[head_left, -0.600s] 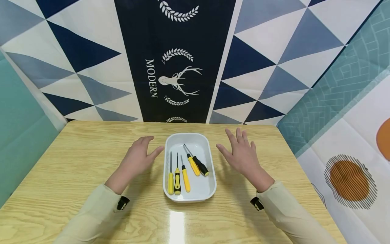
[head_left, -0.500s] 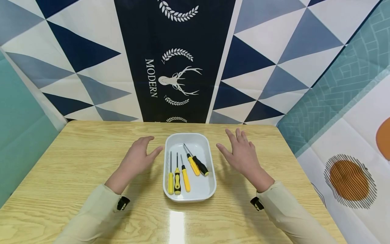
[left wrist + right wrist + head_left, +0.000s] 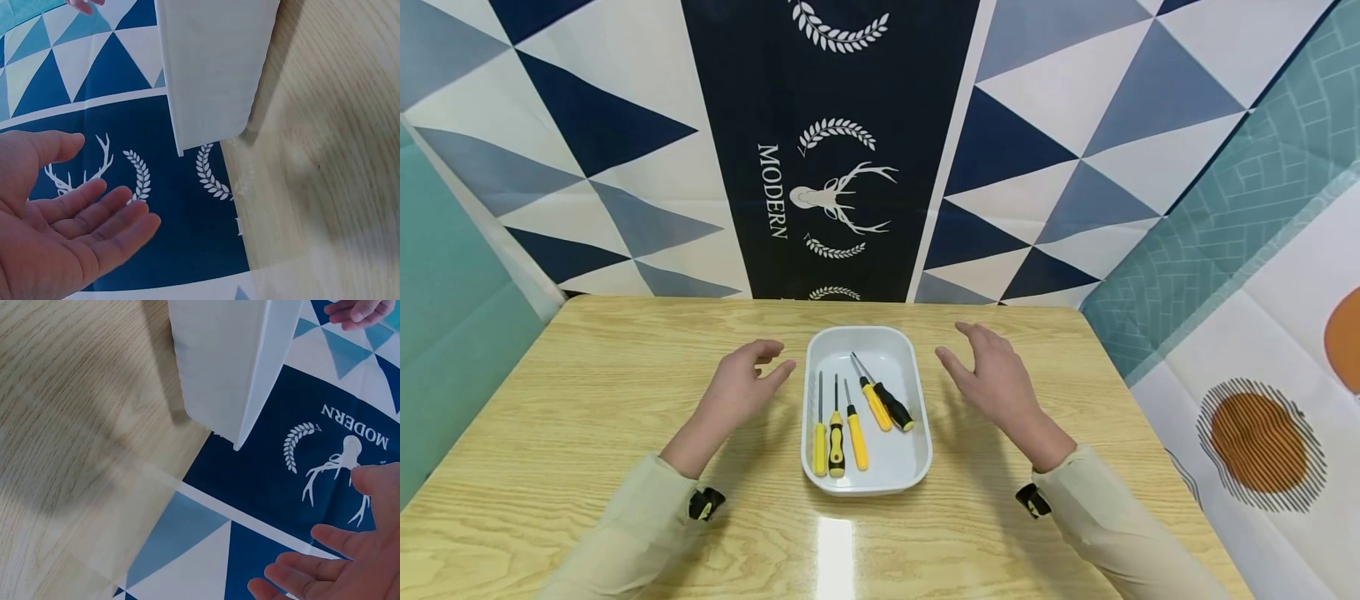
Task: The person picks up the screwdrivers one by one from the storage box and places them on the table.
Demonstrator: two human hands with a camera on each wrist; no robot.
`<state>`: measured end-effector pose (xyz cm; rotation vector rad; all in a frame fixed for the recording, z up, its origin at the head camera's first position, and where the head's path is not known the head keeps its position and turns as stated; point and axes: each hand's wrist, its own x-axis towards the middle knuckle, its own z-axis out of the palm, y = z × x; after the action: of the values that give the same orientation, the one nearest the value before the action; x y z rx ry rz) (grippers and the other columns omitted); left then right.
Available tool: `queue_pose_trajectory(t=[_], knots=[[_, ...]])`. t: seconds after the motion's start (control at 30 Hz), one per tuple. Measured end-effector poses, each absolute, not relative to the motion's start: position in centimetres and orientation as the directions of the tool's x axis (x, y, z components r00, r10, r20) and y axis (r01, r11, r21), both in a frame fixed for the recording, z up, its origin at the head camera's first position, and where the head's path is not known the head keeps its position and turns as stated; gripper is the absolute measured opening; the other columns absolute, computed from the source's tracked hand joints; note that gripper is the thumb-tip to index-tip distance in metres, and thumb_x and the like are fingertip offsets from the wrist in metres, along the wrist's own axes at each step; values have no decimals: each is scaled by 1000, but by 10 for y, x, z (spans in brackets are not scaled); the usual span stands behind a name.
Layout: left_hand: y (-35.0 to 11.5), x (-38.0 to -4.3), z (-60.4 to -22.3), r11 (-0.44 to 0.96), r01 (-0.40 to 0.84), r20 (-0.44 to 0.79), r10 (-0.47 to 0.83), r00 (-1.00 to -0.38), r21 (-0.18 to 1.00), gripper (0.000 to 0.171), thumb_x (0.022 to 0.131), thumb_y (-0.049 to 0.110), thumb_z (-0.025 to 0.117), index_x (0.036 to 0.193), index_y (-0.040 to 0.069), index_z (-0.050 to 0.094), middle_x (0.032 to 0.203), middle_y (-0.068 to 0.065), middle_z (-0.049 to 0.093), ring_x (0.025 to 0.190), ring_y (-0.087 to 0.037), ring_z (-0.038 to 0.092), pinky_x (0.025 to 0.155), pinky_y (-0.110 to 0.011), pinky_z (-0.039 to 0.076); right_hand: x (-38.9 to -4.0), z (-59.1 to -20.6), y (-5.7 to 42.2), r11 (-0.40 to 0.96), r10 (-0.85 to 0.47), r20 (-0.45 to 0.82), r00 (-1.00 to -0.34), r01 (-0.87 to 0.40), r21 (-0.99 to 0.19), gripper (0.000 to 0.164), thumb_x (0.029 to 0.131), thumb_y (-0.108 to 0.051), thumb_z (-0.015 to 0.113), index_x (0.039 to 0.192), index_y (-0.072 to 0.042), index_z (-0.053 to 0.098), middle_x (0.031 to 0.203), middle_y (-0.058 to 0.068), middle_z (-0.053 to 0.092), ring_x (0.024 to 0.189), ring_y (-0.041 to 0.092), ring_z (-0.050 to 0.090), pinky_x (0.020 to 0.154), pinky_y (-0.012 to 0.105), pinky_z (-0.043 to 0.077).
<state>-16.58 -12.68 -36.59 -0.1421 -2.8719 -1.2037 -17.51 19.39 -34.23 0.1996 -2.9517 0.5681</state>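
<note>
A white plastic tray (image 3: 891,475) rests on the table with several screwdrivers in it. Three lie side by side at its left: one with a yellow handle (image 3: 820,450), one in black and yellow (image 3: 837,446), one with an orange-yellow handle (image 3: 857,442). Toward the right, a black-handled screwdriver (image 3: 895,408) lies over against another yellow one (image 3: 877,408). My left hand (image 3: 741,383) hovers left of the tray, fingers relaxed and holding nothing. On the opposite side, my right hand (image 3: 996,379) is likewise raised and loose, apart from the tray wall (image 3: 215,362).
The wood-grain table (image 3: 587,400) reaches back to a patterned cloth wall (image 3: 842,167) with triangles and a deer print. Teal cloth hangs at the left, and a cloth with orange circles (image 3: 1255,442) at the right. Each wrist wears a black band.
My left hand has drawn slightly away from the tray, its fingers bending a little. The right hand's fingers have come closer together and lowered. Tray and screwdrivers stay put.
</note>
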Motion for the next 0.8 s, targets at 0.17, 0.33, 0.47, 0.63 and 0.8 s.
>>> queue_pose_trajectory(t=[0.17, 0.33, 0.47, 0.63, 0.8], knots=[[-128, -165, -369, 671, 60, 29, 58, -998, 739, 43, 92, 32, 58, 124, 2, 56, 121, -18, 61, 112, -32, 58, 91, -43, 53, -175, -340, 195, 903, -98, 143, -985, -148, -404, 62, 95, -50, 45, 138, -5, 42, 141, 19, 44, 130, 38, 40, 105, 57, 37], [-128, -166, -374, 641, 50, 19, 55, -998, 766, 40, 91, 31, 61, 120, 3, 60, 116, -15, 64, 107, -29, 60, 86, -40, 55, -175, -340, 197, 886, -98, 128, -987, -145, -440, 62, 95, -50, 44, 138, -5, 43, 139, 19, 46, 127, 37, 43, 102, 56, 41], [-127, -167, -383, 598, 19, -9, 44, -999, 801, 38, 90, 30, 63, 117, 3, 61, 113, -14, 65, 103, -27, 61, 83, -36, 56, -175, -340, 198, 874, -100, 119, -988, -144, -464, 62, 95, -50, 43, 137, -5, 44, 136, 20, 49, 122, 36, 48, 95, 53, 47], [-123, -166, -396, 537, -17, -39, 28, -999, 843, 41, 89, 30, 64, 119, 2, 61, 111, -14, 65, 101, -25, 61, 81, -33, 56, -175, -342, 199, 853, -104, 107, -989, -144, -502, 61, 95, -50, 44, 136, -5, 45, 134, 21, 50, 120, 36, 51, 93, 52, 48], [-115, -163, -407, 482, -41, -55, 15, -998, 875, 44, 86, 29, 68, 119, 1, 60, 109, -13, 66, 96, -23, 62, 80, -31, 56, -174, -343, 199, 837, -110, 94, -990, -143, -528, 62, 95, -52, 43, 136, -5, 45, 134, 21, 50, 119, 37, 51, 94, 53, 48]])
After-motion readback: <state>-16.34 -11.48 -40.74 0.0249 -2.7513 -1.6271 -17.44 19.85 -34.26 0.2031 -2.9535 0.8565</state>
